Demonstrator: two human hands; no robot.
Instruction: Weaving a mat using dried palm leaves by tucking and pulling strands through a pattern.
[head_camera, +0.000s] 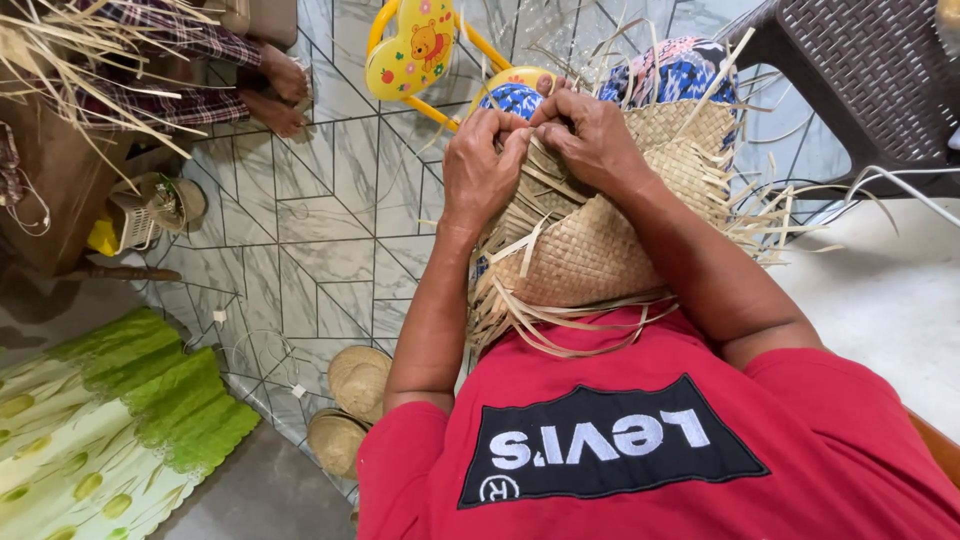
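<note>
both hands (535, 150) pinching strips on the woven mat (590, 250)

Free room: bare tiled floor (320, 230) left of the left hand (480, 165).
Obstacles: loose strips of the woven mat (590, 250) bristling around both hands; yellow child's chair (415, 50) just beyond the fingertips; dark wicker chair (860, 80) well right of the right hand (590, 135); small woven discs (355, 385) below left.

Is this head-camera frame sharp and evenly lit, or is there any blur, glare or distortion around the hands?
Head view: left hand and right hand on the woven mat are sharp, soft even light, no glare; wide-angle bending tilts the tiled floor lines at the edges.
</note>
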